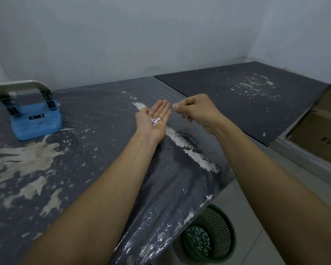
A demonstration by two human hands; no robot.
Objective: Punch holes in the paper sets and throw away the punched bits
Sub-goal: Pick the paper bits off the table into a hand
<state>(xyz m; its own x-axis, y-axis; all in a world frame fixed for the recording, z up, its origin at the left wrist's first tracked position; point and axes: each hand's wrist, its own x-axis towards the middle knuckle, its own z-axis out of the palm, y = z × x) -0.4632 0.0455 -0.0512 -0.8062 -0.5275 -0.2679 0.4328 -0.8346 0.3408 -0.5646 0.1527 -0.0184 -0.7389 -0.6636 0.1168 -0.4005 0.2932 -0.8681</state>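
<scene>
Lying palm-up at frame centre, the left hand (154, 119) keeps straight fingers under small paper bits (155, 121). Just right, the right hand (194, 109) curls its fingers; whether they pinch anything, I cannot tell.

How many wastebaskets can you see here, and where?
1. A green mesh wastebasket stands on the floor at the lower right, beside the table's near corner, with white punched bits already in its bottom. Others could be hidden under the table.

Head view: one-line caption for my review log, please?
Left hand cups punched bits palm-up; right hand curled beside it; green basket waits below.
</scene>
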